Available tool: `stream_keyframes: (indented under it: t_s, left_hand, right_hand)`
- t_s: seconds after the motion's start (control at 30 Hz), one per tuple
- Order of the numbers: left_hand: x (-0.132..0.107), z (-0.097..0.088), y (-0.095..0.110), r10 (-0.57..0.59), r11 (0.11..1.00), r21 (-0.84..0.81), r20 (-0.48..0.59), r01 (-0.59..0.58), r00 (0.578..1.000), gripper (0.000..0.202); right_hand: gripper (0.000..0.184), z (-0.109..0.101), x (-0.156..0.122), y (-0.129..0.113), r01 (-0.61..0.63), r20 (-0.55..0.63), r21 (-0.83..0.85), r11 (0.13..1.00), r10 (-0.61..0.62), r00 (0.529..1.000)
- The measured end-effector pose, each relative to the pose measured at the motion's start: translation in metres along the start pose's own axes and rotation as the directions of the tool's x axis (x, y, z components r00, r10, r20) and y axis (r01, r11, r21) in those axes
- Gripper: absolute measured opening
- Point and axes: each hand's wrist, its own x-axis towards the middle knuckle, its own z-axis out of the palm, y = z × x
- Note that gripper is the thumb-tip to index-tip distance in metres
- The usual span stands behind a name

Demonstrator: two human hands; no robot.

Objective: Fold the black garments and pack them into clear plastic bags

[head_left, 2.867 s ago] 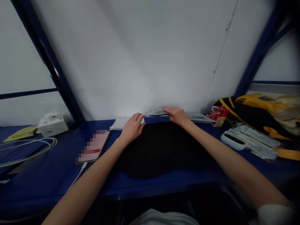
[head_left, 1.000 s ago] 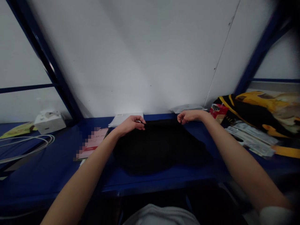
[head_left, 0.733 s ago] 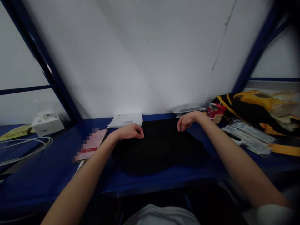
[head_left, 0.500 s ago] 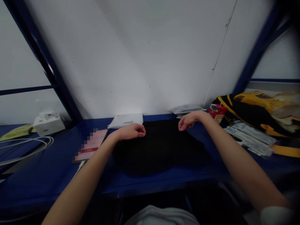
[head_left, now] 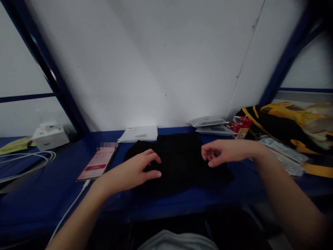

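A black cloth garment [head_left: 177,163] lies spread on the blue table; it is too dark to make out its kind or folds. Over its left part is my left hand [head_left: 145,166], thumb and fingers apart, with nothing between them. At the garment's right side my right hand [head_left: 221,152] has loosely curled fingers, with a gap between fingers and thumb and no cloth visible in it. Whether either hand touches the fabric, I cannot tell.
Left of the garment lies a phone [head_left: 96,163] on a white cable [head_left: 70,208]. White packets [head_left: 139,133] and grey packets [head_left: 210,125] lie along the wall. A tissue pack [head_left: 50,137] is far left; a red box [head_left: 240,125] and black-and-yellow bag [head_left: 288,128] are right.
Both hands have come nearer to me from the garment's far edge. Their closed fingers have opened, and the cloth stays lying on the table.
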Motion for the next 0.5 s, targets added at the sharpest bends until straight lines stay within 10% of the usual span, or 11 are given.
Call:
stream_keyframes:
  t_s: [0.27, 0.5]
  left_hand:
    - [-0.048, 0.04, -0.025, -0.015, 0.993, 0.108, -0.24, 0.042, 0.971, 0.021]
    - [-0.055, 0.039, -0.04, -0.127, 0.988, -0.122, -0.316, 0.093, 0.94, 0.015]
  right_hand:
    - [0.025, 0.077, -0.046, 0.027, 0.002, -0.327, 0.014, 1.0, 0.002, 0.945]
    - [0.022, 0.081, -0.039, 0.043, 0.031, -0.518, 0.173, 0.984, 0.065, 0.853]
